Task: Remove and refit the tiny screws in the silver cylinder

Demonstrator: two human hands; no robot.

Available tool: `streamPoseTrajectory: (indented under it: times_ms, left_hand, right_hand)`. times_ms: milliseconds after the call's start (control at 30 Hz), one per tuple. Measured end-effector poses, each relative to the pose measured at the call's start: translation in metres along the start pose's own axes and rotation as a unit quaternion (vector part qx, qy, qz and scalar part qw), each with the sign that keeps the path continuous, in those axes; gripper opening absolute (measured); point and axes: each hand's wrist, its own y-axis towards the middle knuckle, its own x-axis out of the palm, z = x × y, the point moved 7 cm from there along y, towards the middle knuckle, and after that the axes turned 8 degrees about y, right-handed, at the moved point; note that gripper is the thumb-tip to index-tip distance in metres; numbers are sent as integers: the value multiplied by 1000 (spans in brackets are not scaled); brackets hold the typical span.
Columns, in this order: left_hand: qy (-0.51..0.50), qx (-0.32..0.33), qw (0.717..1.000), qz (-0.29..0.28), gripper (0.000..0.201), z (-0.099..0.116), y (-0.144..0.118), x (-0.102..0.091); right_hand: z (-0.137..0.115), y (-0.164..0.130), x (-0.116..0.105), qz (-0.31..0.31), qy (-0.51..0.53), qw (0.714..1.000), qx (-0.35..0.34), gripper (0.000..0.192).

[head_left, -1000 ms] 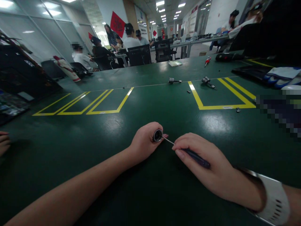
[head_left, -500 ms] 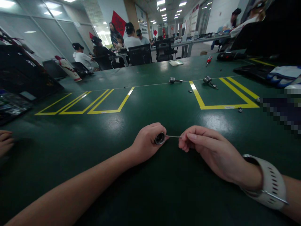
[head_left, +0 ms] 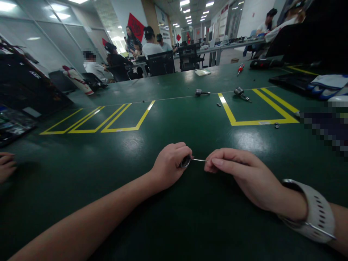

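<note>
My left hand (head_left: 167,165) is closed around a round metal cylinder (head_left: 185,162), its dark hollow end turned towards me. Most of that cylinder is hidden by the fingers. A thin straight metal rod (head_left: 199,160) runs from the cylinder's right side to my right hand (head_left: 244,172), which pinches it between thumb and fingers. Whether the rod's tip sits inside the cylinder's side or only touches it, I cannot tell. Both hands are low over the green table (head_left: 163,224).
Two metal cylinders with shafts, one upper middle (head_left: 199,92) and another (head_left: 240,92) further right, lie near yellow tape outlines (head_left: 261,123). Small metal pieces (head_left: 276,125), a red screwdriver (head_left: 240,69) and blue-white gloves (head_left: 326,87) are about. Another person's hand (head_left: 7,166) shows at left.
The cylinder's open end has turned slightly in my left hand. My right hand has shifted a little left and down, with the rod still pinched.
</note>
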Motion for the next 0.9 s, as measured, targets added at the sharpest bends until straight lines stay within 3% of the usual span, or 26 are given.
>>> streamPoseTrajectory:
  times_ms: [67, 167, 300, 400, 500, 567, 667, 767, 900]
  left_hand:
    - [-29, -7, 999, 19, 11, -2, 1, -2]
    - [-59, -16, 997, 44, 13, -6, 2, -3]
    - [-37, -24, 998, 36, 11, -8, 2, -1]
    - [22, -29, 999, 21, 10, -6, 2, 1]
    - [75, -26, 997, 6, 11, -4, 1, 2]
    - [91, -16, 996, -6, 11, -2, 1, 3]
    - [80, 2, 997, -17, 12, -2, 3, 3]
    - [33, 9, 999, -2, 11, -5, 7, 1]
    - [-65, 19, 997, 38, 11, -10, 11, -3]
  right_hand:
    - [6, 3, -4, 11, 72, 997, 30, 15]
    - [8, 4, -5, 20, 91, 995, 40, 15]
    - [-4, -2, -1, 21, -59, 998, -30, 15]
    - [-18, -7, 7, 19, -185, 974, -132, 13]
    - [-23, -8, 10, 10, -209, 963, -168, 14]
    - [-20, -4, 5, 6, -184, 974, -131, 14]
    - [-6, 3, -5, 10, -65, 998, -21, 14]
    - [6, 6, -8, 17, 70, 995, 68, 15]
    - [12, 8, -7, 14, 127, 988, 91, 15]
